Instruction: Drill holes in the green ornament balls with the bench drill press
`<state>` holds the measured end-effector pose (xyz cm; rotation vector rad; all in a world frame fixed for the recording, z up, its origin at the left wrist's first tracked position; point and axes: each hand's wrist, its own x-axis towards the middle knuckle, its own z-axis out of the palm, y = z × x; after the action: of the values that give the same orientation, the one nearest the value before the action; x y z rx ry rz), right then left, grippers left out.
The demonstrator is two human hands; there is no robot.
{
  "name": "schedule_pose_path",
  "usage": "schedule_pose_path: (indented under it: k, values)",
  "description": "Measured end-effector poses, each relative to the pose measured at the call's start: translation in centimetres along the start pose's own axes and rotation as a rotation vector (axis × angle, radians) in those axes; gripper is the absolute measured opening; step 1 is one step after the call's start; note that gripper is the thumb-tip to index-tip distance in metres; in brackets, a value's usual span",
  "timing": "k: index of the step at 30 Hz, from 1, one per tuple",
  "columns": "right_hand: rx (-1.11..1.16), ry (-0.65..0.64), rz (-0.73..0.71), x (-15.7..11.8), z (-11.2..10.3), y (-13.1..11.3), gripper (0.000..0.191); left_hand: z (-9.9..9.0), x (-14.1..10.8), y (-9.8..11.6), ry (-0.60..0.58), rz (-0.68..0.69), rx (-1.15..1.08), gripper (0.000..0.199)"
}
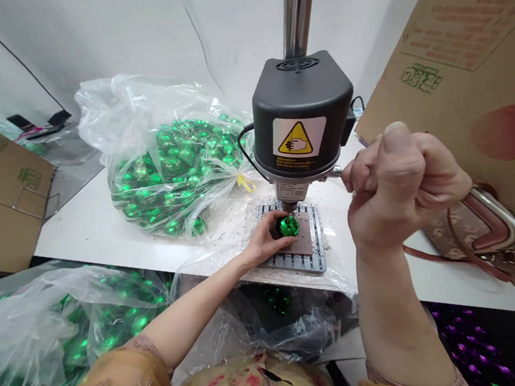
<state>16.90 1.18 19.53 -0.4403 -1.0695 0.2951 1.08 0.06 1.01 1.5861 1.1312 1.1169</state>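
My left hand (268, 238) holds a shiny green ball (289, 226) between thumb and fingers on a brown board (304, 238). That board lies on the slotted metal base (319, 252) of a small drill press (299, 109). The chuck (289, 206) is right above the ball; whether the bit touches it I cannot tell. Raised at the right, my right hand (398, 175) is closed in a fist round the press's feed lever (337, 172). Most of the lever is hidden by the fingers.
A clear plastic bag (164, 173) full of green balls, tied in yellow, sits left of the press. Another bag (69, 327) is at lower left. Cardboard boxes (4, 207) flank the white table (82, 244). A handbag (466, 229) lies at right. Purple balls (473, 350) are below.
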Motion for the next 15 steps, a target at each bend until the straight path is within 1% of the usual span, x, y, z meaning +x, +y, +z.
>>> schedule_pose_path:
  k: [5,10,15]
  values:
    - [-0.045,0.022,-0.044,-1.3,-0.5,-0.1,0.051,0.0,0.0,0.4,-0.012,-0.006,-0.042,0.055]
    - [-0.072,0.048,-0.104,-2.4,-1.2,0.7,0.052,-0.1,0.1,0.3,-0.014,0.007,-0.035,0.055]
    - [0.001,-0.030,-0.192,-2.8,-2.0,1.5,0.048,-0.1,0.1,0.0,-0.007,0.011,-0.038,0.054]
